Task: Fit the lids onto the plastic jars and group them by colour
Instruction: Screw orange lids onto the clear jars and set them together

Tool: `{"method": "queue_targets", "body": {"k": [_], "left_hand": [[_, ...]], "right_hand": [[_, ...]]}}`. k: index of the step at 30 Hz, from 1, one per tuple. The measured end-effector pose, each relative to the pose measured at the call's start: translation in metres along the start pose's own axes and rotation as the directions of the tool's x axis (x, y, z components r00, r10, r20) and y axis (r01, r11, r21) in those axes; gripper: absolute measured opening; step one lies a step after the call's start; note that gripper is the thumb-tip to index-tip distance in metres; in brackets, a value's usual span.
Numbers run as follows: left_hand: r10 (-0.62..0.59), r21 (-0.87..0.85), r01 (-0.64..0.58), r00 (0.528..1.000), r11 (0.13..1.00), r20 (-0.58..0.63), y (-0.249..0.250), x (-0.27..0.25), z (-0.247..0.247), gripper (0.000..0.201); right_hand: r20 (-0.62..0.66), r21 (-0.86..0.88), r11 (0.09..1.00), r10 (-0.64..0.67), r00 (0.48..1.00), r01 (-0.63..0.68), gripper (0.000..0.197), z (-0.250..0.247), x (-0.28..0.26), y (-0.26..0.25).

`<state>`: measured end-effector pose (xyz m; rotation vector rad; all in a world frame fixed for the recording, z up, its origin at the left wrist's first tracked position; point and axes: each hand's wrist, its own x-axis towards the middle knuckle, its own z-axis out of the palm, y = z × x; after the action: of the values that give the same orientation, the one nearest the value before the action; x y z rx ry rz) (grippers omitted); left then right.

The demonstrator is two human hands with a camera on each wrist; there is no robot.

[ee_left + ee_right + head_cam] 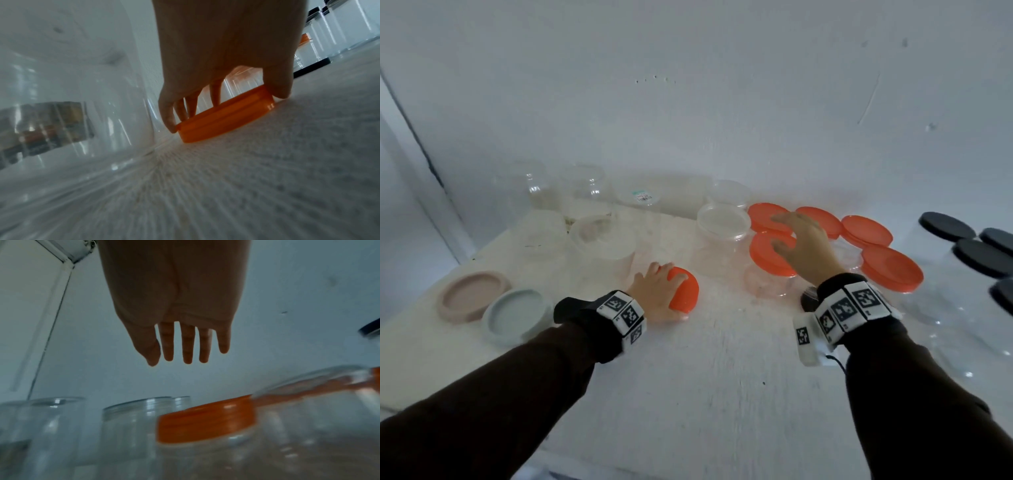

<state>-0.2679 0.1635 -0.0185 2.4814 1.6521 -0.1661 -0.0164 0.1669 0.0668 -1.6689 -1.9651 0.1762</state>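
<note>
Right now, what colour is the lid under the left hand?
Orange. The left hand grips the lid on the table; the left wrist view shows it best.

The left hand (654, 291) reaches forward low, its fingers (171, 120) and thumb curled round an orange lid (226, 116). The right hand (804, 246) hovers higher, palm down, fingers (188, 345) straight and slightly spread, holding nothing.
</note>
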Motion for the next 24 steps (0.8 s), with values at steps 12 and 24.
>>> {"method": "queue_targets", "body": {"k": [12,24], "left_hand": [[-0.012,-0.212,0.016,1.000,0.977,0.022,0.018,-0.013,-0.012,0.092],[0.019,-0.359,-0.079,0.986,0.930,-0.168,0.079,-0.025,-0.031,0.088]], "right_hand": [[0.260,-0.260,0.951,0.239,0.936,-0.171,0.078,-0.040,-0.024,0.094],[0.343,-0.349,0.930,0.243,0.907,-0.117,0.091,-0.034,-0.001,0.111]]}}
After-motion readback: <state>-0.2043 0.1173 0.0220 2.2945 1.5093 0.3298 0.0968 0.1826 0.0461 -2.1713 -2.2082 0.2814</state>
